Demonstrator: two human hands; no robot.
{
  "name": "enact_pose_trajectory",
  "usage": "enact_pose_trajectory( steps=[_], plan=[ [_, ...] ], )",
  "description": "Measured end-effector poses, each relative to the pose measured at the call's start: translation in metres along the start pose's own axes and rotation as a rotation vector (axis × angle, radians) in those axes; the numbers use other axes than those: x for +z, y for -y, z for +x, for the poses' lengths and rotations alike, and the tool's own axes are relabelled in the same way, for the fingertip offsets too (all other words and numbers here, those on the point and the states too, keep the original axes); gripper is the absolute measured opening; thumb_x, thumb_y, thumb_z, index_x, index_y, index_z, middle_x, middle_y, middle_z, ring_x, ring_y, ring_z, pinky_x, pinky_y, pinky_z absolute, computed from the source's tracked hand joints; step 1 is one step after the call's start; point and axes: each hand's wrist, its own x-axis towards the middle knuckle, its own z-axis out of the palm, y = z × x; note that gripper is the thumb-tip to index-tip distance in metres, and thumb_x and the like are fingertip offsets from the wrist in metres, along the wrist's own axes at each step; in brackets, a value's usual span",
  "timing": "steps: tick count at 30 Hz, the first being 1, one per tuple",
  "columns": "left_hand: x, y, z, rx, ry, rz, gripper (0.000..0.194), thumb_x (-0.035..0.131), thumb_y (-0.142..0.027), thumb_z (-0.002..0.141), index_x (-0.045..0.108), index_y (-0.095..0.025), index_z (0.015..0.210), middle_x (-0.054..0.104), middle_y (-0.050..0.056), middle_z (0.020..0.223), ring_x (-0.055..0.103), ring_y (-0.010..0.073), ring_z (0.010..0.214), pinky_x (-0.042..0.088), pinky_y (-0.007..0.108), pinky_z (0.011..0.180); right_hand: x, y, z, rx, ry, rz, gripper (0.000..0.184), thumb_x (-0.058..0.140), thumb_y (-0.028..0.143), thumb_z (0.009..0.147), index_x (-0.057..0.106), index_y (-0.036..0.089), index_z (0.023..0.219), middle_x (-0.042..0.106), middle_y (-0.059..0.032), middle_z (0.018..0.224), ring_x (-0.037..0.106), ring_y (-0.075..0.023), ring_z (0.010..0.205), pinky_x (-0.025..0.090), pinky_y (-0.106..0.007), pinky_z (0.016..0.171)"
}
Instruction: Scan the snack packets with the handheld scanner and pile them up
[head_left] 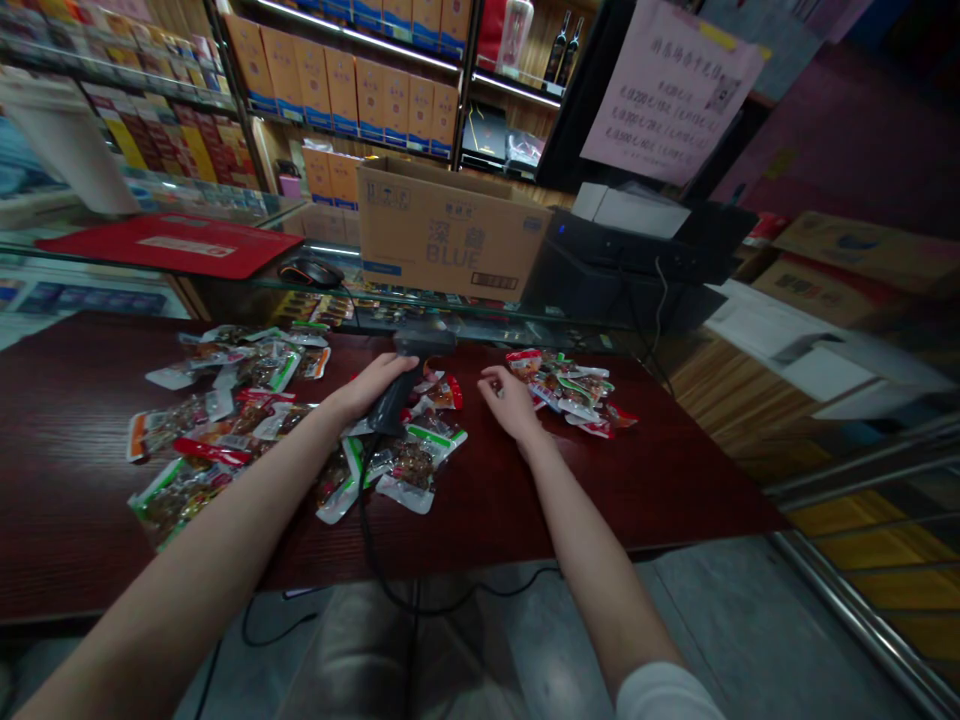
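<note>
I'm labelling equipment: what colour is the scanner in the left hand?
The scanner is black; see the head view.

Got 1 scanner (394, 402), 1 mouse (310, 272), 2 dk btls (556, 58); pkts (412, 462) uncountable.

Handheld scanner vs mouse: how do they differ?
The handheld scanner is gripped in the left hand; the mouse lies untouched near the red mat. The scanner is pistol-shaped, the mouse low and rounded. The scanner stands tilted, the mouse flat. Both are dark and corded.
</note>
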Motion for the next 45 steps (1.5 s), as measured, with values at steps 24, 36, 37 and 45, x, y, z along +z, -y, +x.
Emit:
enact_pose_trajectory(
  steps=[24, 36, 37, 45],
  plan=[
    [0.018, -0.008, -0.024, -0.021, 0.051, 0.032, 0.049, 0.064, -0.06, 0.075, 0.062, -0.015, 0.095, 0.06, 0.0, 0.061, 0.057, 0.0137, 0.051, 0.045, 0.024, 0.046, -0.022, -0.01, 0.012, 0.241, -0.361, 0.573, 0.039, 0.059, 0.055, 0.071, 0.04, 0.026, 0.09, 0.054, 0.0033, 0.078, 0.058, -0.0144, 0.061, 0.057, -0.032, 0.053],
    [0.027, -0.007, -0.028, 0.002, 0.106, 0.082, 0.045, 0.061, -0.061, 0.077, 0.062, -0.017, 0.088, 0.059, 0.0, 0.063, 0.057, 0.0133, 0.053, 0.044, 0.023, 0.047, -0.011, 0.006, 0.007, 0.271, -0.207, 0.522, 0.03, 0.063, 0.044, 0.07, 0.053, 0.023, 0.088, 0.06, 0.0013, 0.073, 0.059, -0.015, 0.057, 0.055, -0.03, 0.046],
    [0.028, -0.008, -0.028, -0.003, 0.097, 0.092, 0.046, 0.062, -0.061, 0.076, 0.061, -0.017, 0.088, 0.059, 0.0, 0.064, 0.057, 0.0135, 0.053, 0.044, 0.023, 0.046, -0.01, 0.007, 0.007, 0.269, -0.199, 0.516, 0.03, 0.063, 0.043, 0.07, 0.053, 0.023, 0.089, 0.061, 0.0009, 0.074, 0.06, -0.0155, 0.059, 0.055, -0.03, 0.046],
    [0.027, -0.015, -0.031, 0.021, 0.063, 0.03, 0.039, 0.064, -0.054, 0.077, 0.061, -0.017, 0.088, 0.062, 0.0, 0.068, 0.058, 0.012, 0.052, 0.046, 0.023, 0.047, -0.021, -0.006, 0.012, 0.194, -0.281, 0.386, 0.026, 0.057, 0.044, 0.077, 0.053, 0.023, 0.092, 0.062, -0.0015, 0.08, 0.059, -0.0161, 0.058, 0.053, -0.031, 0.051]
  ],
)
